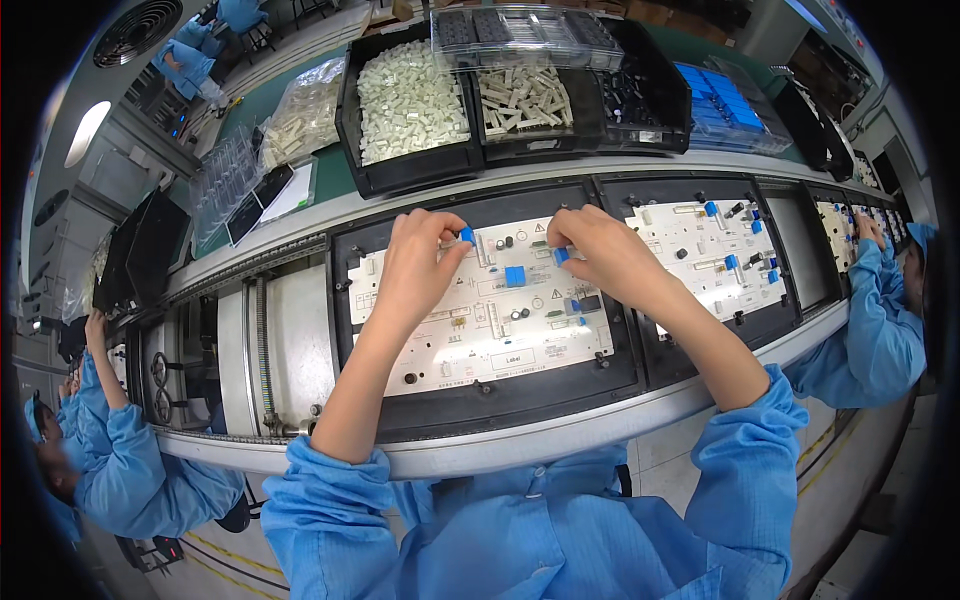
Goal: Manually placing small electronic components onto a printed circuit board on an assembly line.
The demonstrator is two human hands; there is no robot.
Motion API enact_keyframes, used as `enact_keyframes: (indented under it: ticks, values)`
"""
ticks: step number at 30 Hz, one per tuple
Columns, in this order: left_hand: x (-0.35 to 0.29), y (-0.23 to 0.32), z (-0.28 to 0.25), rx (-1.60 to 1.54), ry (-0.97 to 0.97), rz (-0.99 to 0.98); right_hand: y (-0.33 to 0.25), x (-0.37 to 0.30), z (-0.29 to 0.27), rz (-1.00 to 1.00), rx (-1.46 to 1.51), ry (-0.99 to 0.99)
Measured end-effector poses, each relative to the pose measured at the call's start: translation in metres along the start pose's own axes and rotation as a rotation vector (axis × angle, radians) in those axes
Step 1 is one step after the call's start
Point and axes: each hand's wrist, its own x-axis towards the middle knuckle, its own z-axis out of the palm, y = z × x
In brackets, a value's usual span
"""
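A white circuit board (420,350) lies in a black frame (590,383) on the line in front of me. Over its far left part, my left hand (412,262) is closed, thumb and fingertips pinching a small blue block-shaped component (467,236). My right hand (607,252) is also closed, its fingertips on another blue block-shaped component (561,256) at the board's far right part. Whether either block touches the board I cannot tell. Between my hands a larger blue block (515,276) sits on the board, with small black and white parts around it.
Beyond the rail stand black bins of white connectors (412,105) and pale strip-shaped parts (525,100), and a clear tray of blue blocks (715,97). A second framed board (690,255) lies at right. Co-workers in blue sit left (130,460) and right (870,325).
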Motion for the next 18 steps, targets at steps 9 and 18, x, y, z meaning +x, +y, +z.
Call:
enact_keyframes:
  ticks: [9, 18]
  values:
    - [0.004, -0.007, 0.009, 0.082, -0.029, 0.026, -0.006, 0.001, 0.002, -0.099, -0.072, 0.03]
    - [0.006, 0.001, 0.016, 0.249, -0.001, 0.141, -0.014, 0.005, 0.021, -0.162, -0.047, -0.03]
